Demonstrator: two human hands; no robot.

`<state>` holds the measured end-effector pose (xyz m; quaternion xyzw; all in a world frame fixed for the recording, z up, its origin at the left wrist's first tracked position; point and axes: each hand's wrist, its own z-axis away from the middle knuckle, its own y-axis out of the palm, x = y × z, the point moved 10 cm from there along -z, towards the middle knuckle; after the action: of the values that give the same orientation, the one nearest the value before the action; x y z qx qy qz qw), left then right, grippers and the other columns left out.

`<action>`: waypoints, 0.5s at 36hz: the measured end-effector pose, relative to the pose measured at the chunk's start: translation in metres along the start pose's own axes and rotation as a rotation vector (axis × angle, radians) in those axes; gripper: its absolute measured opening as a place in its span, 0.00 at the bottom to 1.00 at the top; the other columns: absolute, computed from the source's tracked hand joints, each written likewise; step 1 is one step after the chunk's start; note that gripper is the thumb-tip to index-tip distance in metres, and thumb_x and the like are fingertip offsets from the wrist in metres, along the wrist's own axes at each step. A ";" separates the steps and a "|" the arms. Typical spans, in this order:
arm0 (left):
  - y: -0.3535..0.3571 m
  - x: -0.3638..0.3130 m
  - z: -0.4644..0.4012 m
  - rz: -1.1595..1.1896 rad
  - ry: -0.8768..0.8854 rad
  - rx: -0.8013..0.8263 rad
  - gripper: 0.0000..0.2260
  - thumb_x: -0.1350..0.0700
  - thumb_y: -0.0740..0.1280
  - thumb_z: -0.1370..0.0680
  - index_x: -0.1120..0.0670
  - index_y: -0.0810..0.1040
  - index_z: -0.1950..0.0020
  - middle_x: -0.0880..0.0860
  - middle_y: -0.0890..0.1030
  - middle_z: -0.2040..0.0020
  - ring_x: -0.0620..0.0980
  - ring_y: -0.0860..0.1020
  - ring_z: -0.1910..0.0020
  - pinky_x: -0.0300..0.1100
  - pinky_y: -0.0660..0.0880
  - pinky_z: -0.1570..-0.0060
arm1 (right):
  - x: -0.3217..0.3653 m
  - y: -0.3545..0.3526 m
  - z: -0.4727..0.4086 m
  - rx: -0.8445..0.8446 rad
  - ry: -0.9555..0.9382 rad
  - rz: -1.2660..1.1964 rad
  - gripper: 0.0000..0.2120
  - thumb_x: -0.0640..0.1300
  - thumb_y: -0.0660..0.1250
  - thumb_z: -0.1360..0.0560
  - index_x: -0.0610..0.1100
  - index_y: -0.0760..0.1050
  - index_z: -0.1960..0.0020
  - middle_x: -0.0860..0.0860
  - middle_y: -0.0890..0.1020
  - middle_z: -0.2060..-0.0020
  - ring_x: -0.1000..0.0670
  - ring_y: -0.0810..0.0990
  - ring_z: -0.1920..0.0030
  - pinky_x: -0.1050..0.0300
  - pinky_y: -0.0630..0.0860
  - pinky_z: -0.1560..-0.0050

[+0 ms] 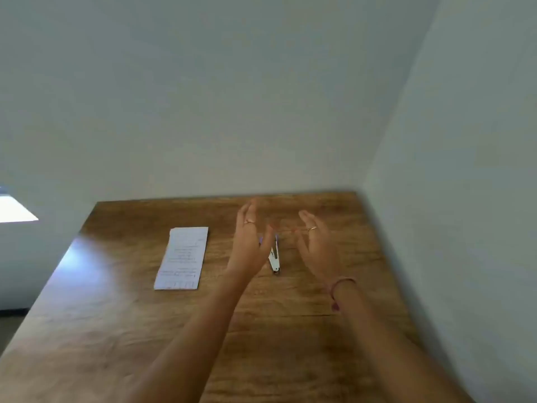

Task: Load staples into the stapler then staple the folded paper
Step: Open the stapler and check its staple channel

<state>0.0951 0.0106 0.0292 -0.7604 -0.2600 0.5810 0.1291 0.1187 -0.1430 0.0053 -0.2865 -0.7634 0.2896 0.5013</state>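
Nearest me: my two forearms are reaching out over the wooden table, a cord bracelet sitting on my right wrist.

Further out: my left hand and right hand are hovering above the table, palms facing each other, fingers spread apart and gripping nothing. One ring is showing on each hand. Both hands are blurred, so finer detail is lost.

Between and just beyond them: one stapler is lying on the table, partly hidden behind my left hand. Whether it is hinged open I cannot tell.

Left of the stapler, well apart: one folded paper with printed lines is lying flat.

Staples: I am seeing none; perhaps too small or hidden.

Step, as I judge it: loading is only starting, nothing stapled yet. Next move is calling for closing in on the stapler, steadying its base with one hand and opening the top with the other.
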 end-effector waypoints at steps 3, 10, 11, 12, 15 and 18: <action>0.003 0.026 0.006 0.040 -0.229 -0.013 0.24 0.59 0.63 0.20 0.56 0.62 0.24 0.51 0.70 0.33 0.44 0.72 0.39 0.32 0.68 0.41 | -0.005 0.004 -0.002 -0.024 0.034 -0.037 0.15 0.43 0.61 0.20 0.38 0.76 0.36 0.44 0.79 0.40 0.46 0.77 0.39 0.54 0.70 0.36; 0.023 0.059 0.033 0.101 -0.542 0.050 0.13 0.62 0.63 0.23 0.50 0.76 0.42 0.47 0.79 0.50 0.43 0.76 0.53 0.35 0.73 0.56 | -0.034 0.040 -0.002 0.126 0.359 -0.270 0.09 0.45 0.65 0.23 0.42 0.81 0.47 0.47 0.85 0.56 0.49 0.82 0.56 0.55 0.77 0.56; 0.026 0.061 0.035 0.111 -0.559 0.058 0.11 0.64 0.63 0.24 0.47 0.75 0.51 0.45 0.78 0.59 0.41 0.76 0.59 0.32 0.72 0.63 | -0.037 0.048 -0.001 0.170 0.405 -0.320 0.10 0.46 0.66 0.23 0.43 0.81 0.47 0.47 0.85 0.56 0.49 0.82 0.57 0.54 0.78 0.56; 0.028 0.060 0.035 0.119 -0.565 0.060 0.12 0.64 0.63 0.25 0.46 0.73 0.57 0.44 0.76 0.65 0.39 0.75 0.65 0.30 0.70 0.70 | -0.038 0.055 0.000 0.213 0.433 -0.349 0.10 0.48 0.66 0.24 0.44 0.81 0.47 0.47 0.85 0.57 0.48 0.83 0.57 0.53 0.78 0.57; 0.037 0.060 0.037 0.146 -0.590 0.108 0.13 0.64 0.63 0.24 0.46 0.71 0.61 0.49 0.81 0.60 0.39 0.78 0.63 0.36 0.74 0.63 | -0.035 0.071 0.002 0.316 0.451 -0.353 0.12 0.50 0.68 0.26 0.47 0.80 0.46 0.47 0.85 0.57 0.48 0.83 0.57 0.51 0.79 0.58; 0.046 0.061 0.039 0.154 -0.605 0.159 0.09 0.64 0.62 0.25 0.50 0.76 0.54 0.54 0.83 0.54 0.50 0.80 0.55 0.47 0.77 0.54 | -0.030 0.075 0.001 0.323 0.449 -0.313 0.08 0.48 0.68 0.27 0.45 0.82 0.52 0.45 0.84 0.63 0.45 0.83 0.61 0.47 0.81 0.60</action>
<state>0.0808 0.0020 -0.0549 -0.5581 -0.1820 0.8073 0.0606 0.1391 -0.1147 -0.0680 -0.1388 -0.6126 0.2558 0.7348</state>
